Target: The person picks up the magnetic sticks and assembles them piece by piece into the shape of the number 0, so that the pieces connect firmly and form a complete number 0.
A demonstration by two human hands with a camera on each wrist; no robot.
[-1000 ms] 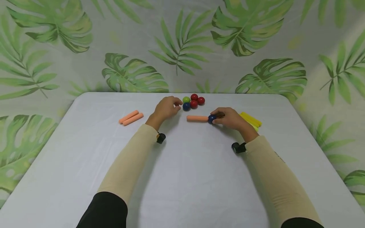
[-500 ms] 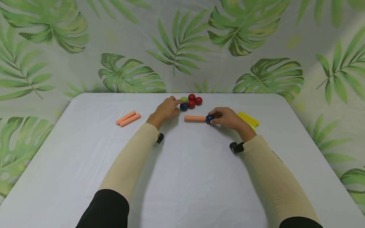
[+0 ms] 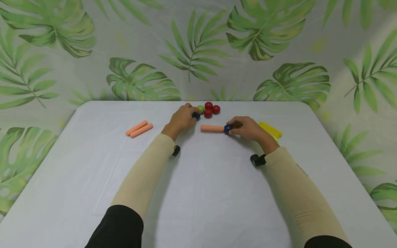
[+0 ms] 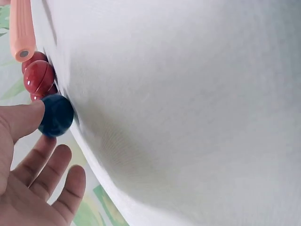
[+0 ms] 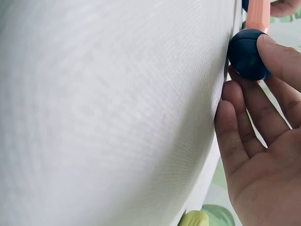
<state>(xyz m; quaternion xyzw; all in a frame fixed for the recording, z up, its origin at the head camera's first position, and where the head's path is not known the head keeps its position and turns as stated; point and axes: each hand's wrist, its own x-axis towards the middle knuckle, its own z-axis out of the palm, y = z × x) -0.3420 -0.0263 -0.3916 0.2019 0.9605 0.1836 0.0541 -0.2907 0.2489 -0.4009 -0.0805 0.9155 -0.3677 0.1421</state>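
Note:
In the head view my left hand [image 3: 183, 117] pinches a dark blue ball [image 3: 196, 116] at the left of a ball cluster; the left wrist view shows thumb and fingers on this blue ball [image 4: 57, 115]. My right hand [image 3: 246, 128] pinches a second dark blue ball [image 3: 227, 129], which sits on the right end of an orange stick [image 3: 212, 128] lying crosswise. A green ball [image 3: 201, 109] is beside the left fingertips. Close to it lie several red balls [image 3: 208, 113]. The orange stick's free end [image 4: 23, 52], with a grey spot in it, shows in the left wrist view.
Two more orange sticks [image 3: 139, 129] lie side by side at the left. Yellow sticks [image 3: 270, 129] lie just beyond the right hand, partly hidden by it. The white-covered table [image 3: 198, 193] ends at a leaf-print cloth [image 3: 198, 51] behind.
My left hand has reached the cluster, taken hold of its blue ball and drawn it slightly left, away from the red balls. The right hand stays on its blue ball and stick.

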